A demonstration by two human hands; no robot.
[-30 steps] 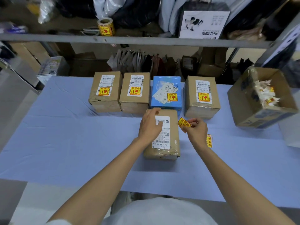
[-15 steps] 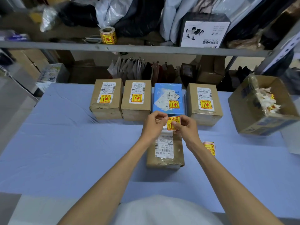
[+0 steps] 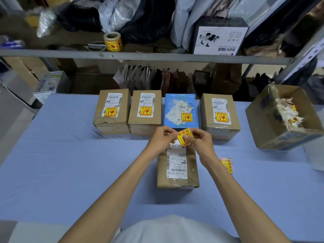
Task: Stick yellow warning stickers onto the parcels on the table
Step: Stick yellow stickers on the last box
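A brown parcel [image 3: 178,165] with a white shipping label lies in the middle of the blue table [image 3: 61,163]. Just above its far end, my left hand [image 3: 162,137] and my right hand [image 3: 199,139] both pinch one yellow warning sticker [image 3: 184,136], tilted, with its white backing showing at the lower edge. Behind them stand a row of parcels, each bearing a yellow sticker: two brown ones [image 3: 112,111] [image 3: 145,111], a blue one [image 3: 181,111] and another brown one [image 3: 220,114]. A small strip of yellow stickers [image 3: 227,164] lies to the right of my right forearm.
An open cardboard box [image 3: 284,120] holding crumpled sticker backings sits tilted at the table's right edge. A roll of yellow stickers [image 3: 113,42] stands on the metal shelf [image 3: 140,57] above the table's far side, among bags and a white carton [image 3: 220,37].
My left hand lifted off the parcel's label and joined my right hand on the sticker. The sticker moved from the parcel's right side to above its far end.
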